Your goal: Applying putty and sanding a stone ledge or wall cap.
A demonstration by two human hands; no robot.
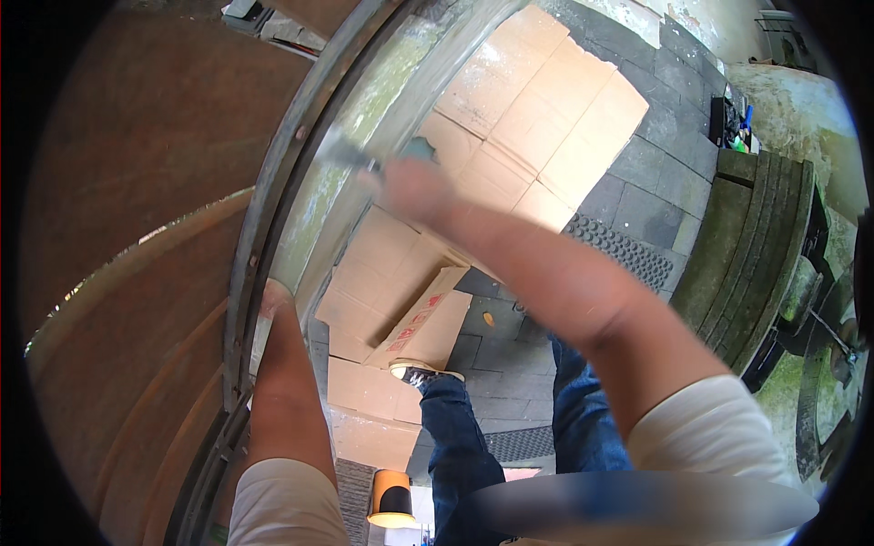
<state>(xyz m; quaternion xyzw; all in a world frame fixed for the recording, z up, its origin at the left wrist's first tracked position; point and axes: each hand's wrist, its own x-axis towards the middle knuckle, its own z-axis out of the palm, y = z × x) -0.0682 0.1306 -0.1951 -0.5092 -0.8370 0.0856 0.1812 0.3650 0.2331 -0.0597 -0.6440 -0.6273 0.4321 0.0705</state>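
Observation:
My right hand [408, 189] is closed round the handle of a scraper, whose blurred metal blade [346, 153] is against a pale, green-stained strip of wall [373, 91]. This strip runs beside a dark curved metal rail [278, 182] along a rusty brown panel [155, 118]. Lower down, my left hand [276, 298] rests at the same strip beside the rail; its fingers are too unclear to make out. Flattened cardboard sheets [537, 109] lie on the ground below my right arm and near my shoe [410, 373].
Dark paving [660, 182] and a studded mat [619, 246] border the cardboard. On the right are a stone step or bench [737, 237] and a black caddy of small items [724, 123]. An orange-and-black bucket [390, 496] stands near the bottom edge.

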